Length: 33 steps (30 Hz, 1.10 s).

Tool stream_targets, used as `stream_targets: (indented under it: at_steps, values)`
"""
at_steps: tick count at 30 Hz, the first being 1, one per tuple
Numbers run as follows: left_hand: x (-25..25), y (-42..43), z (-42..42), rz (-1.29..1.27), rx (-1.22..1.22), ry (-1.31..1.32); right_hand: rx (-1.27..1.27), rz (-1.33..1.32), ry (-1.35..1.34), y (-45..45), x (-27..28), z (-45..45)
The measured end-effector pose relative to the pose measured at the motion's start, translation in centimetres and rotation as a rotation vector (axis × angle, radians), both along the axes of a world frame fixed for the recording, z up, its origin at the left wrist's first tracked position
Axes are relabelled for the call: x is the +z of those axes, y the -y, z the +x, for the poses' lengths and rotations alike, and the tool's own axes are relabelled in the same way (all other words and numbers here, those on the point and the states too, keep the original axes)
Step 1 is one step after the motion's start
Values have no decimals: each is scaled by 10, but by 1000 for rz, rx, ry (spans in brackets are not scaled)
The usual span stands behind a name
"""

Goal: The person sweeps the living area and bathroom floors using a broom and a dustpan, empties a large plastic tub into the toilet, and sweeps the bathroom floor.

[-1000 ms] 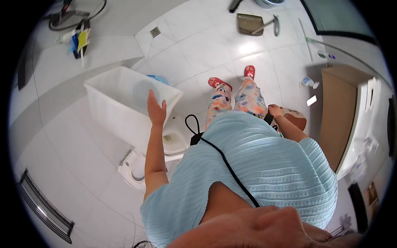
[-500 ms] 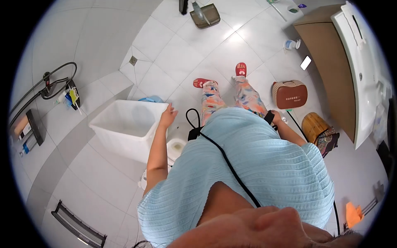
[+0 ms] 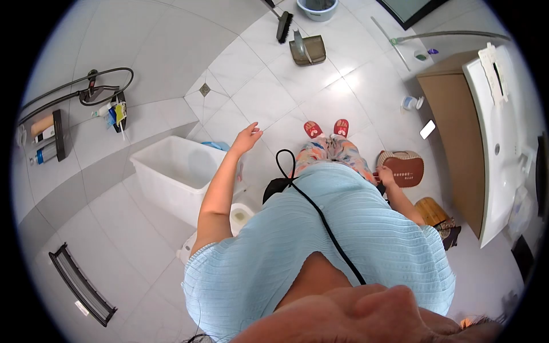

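Note:
My left hand is raised over the floor, fingers apart and holding nothing, just right of the rim of a white tub. A light blue item shows behind the tub's far rim. At my right hip hangs my right hand, its fingers curled; whether anything is in them does not show. Beside that hand, a brown and striped bag lies on the floor. A black cord loop hangs at my waist.
Ahead are a dustpan, a broom and a blue basin. To the right stand a brown cabinet with a white sink, a white bottle and a wooden bucket. A toilet is beside the tub.
My left hand has moved from over the tub out past its right rim. My feet have come side by side. The view has turned and shifted.

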<state>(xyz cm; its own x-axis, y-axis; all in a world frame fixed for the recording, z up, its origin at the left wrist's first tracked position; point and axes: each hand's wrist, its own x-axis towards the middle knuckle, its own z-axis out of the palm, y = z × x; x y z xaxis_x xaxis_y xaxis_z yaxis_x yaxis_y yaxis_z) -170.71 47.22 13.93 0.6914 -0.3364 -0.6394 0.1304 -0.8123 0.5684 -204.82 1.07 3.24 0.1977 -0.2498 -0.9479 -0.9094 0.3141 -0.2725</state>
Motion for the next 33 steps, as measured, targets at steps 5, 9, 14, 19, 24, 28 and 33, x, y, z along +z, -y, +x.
stream_targets:
  at_steps: [5,9,14,19,24,28,33]
  values:
    - [6,21,43,-94,17,41,632,-331,167,-13,5,38]
    - [13,43,78,-179,8,37,660,-332,178,-10,-9,62]
    - [16,83,121,-263,36,74,428,-250,154,11,-36,88]
    - [6,139,164,-289,14,182,472,-126,119,41,-16,159]
    - [-17,206,208,-179,90,199,454,-48,13,76,-5,262]
    - [-37,262,244,-56,219,226,548,13,59,121,-29,360]
    - [-105,288,275,32,383,148,669,-32,119,169,-53,477]
